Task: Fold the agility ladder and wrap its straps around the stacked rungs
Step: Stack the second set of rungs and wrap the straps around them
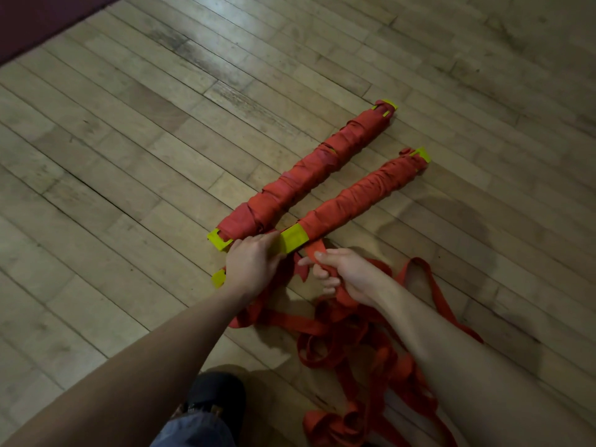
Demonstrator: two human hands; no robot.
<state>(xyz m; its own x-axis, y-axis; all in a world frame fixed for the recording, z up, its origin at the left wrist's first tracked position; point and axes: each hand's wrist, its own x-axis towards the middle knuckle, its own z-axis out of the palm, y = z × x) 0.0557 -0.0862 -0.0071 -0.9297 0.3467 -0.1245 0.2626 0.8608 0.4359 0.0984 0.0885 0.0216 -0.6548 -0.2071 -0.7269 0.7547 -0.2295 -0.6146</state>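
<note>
Nearest, a dark shoe (214, 396) stands on the wooden floor (129, 156) beside a loose tangle of red straps (351, 346). Above it the hands work close together but apart: the right hand (338, 274) is curled around a red strap, the left hand (253, 264) grips the yellow rungs (292, 238) at their bare near end. Farther out that half-wrapped bundle (361, 196) stretches away, and just beyond lies a fully wrapped bundle (309, 171), parallel.
</note>
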